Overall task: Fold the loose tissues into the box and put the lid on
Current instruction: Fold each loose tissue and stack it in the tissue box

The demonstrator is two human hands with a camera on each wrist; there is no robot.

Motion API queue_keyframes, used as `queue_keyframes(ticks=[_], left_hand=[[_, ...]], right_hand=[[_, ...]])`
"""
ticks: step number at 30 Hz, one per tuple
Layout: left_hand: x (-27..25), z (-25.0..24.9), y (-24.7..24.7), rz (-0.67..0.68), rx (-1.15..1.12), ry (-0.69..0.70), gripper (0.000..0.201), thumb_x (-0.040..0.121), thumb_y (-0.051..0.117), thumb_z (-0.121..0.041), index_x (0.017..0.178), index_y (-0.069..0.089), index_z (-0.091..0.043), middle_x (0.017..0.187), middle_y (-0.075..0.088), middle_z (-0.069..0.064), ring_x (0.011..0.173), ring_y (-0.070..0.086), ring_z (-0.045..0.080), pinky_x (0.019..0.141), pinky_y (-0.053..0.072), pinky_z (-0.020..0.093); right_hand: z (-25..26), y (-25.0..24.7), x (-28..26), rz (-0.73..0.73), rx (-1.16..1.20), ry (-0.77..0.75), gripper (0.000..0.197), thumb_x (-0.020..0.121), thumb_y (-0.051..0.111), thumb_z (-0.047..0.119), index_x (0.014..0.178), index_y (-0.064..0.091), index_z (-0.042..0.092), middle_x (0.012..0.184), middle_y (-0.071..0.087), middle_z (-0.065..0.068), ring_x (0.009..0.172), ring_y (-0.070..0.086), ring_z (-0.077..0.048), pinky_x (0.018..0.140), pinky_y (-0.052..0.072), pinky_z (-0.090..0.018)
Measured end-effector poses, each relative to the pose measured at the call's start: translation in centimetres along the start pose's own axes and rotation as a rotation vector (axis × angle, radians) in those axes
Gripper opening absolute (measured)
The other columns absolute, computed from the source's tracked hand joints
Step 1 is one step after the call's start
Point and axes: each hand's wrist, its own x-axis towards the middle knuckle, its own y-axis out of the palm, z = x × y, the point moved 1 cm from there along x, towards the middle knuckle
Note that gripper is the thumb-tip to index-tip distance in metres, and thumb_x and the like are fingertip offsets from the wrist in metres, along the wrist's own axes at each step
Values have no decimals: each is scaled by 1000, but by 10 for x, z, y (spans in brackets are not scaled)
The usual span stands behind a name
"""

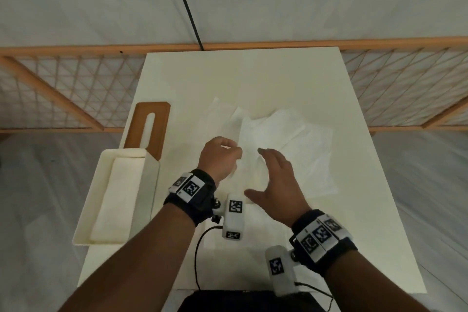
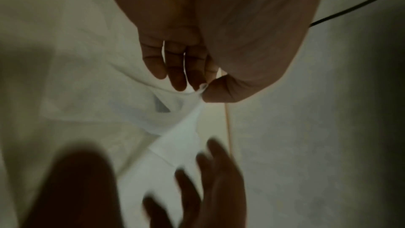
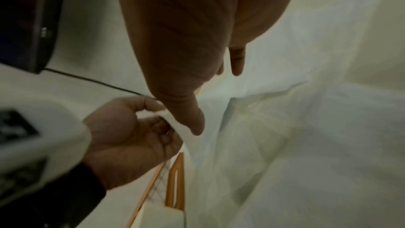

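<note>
Loose white tissues lie spread over the middle of the white table. My left hand pinches a raised corner of one tissue between thumb and fingers; the same pinch shows in the right wrist view. My right hand lies flat with straight fingers over the tissues just right of it. The cream tissue box stands open at the table's left edge with folded tissues inside. Its brown slotted lid lies beyond the box.
A wooden rail with lattice netting runs behind the table. A black cable crosses the grey floor at the back. Wrist camera cables trail near the table's front edge.
</note>
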Motion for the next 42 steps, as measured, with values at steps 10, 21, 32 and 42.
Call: queue_keyframes(ticks=[10, 21, 32, 42], left_hand=[[-42, -18, -44, 162, -187, 187, 40, 81, 71, -16, 118, 60, -28, 80, 66, -2, 83, 64, 5, 86, 49, 29], [-28, 57, -72, 326, -561, -58, 50, 65, 78, -14, 113, 64, -21, 126, 63, -1, 116, 57, 19, 104, 39, 41], [-69, -3, -102, 114, -105, 370, 34, 92, 65, -4, 112, 52, -28, 93, 76, 6, 82, 72, 22, 68, 58, 39], [-83, -27, -95, 189, 227, 541, 39, 88, 67, -10, 111, 50, -36, 82, 69, 1, 72, 66, 22, 66, 57, 46]], right_hand=[[62, -11, 24, -256, 155, -138, 29, 93, 61, 5, 120, 66, 15, 92, 72, 2, 75, 56, 3, 70, 39, -1], [65, -68, 13, 109, 992, 262, 26, 85, 63, -4, 104, 73, 10, 89, 67, -13, 77, 61, -27, 68, 49, -34], [25, -63, 3, 189, 647, 303, 21, 88, 69, 2, 107, 68, 13, 93, 75, -9, 83, 68, -21, 78, 53, -44], [90, -45, 18, 278, 85, -179, 8, 90, 71, 23, 83, 70, 20, 77, 67, 3, 70, 60, -10, 68, 49, -33]])
